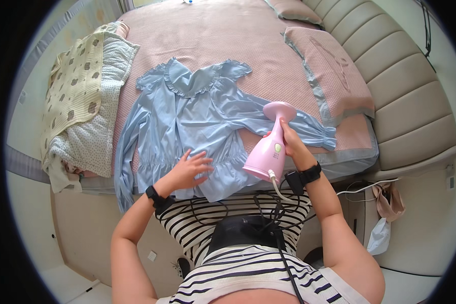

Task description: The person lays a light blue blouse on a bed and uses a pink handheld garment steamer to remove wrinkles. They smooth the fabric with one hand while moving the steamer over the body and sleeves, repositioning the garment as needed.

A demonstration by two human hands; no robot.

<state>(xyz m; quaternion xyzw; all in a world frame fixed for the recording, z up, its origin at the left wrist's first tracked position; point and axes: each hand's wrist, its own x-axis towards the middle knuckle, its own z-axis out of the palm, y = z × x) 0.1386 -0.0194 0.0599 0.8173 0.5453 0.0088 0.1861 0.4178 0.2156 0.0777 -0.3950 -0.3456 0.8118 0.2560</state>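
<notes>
A light blue blouse (193, 117) with a ruffled collar lies spread on the pink quilted bed cover (212, 34). Its sleeve on the right stretches out toward the pillow, ending in a gathered cuff. My right hand (292, 141) grips the neck of a pink handheld garment steamer (265, 155) over that sleeve. The steamer's round head points away from me, and a white cord runs from its base. Above the blouse's gathered waist, my left hand (192, 169) has its fingers spread and holds nothing; whether it touches the cloth I cannot tell.
A pink pillow (334, 76) lies against the padded headboard (406, 87) on the right. Folded bedding (79, 95) is piled at the left edge. The white power cord (364, 187) runs off to the right past a hanging pink bag (389, 203). Black cables (275, 214) hang at my waist.
</notes>
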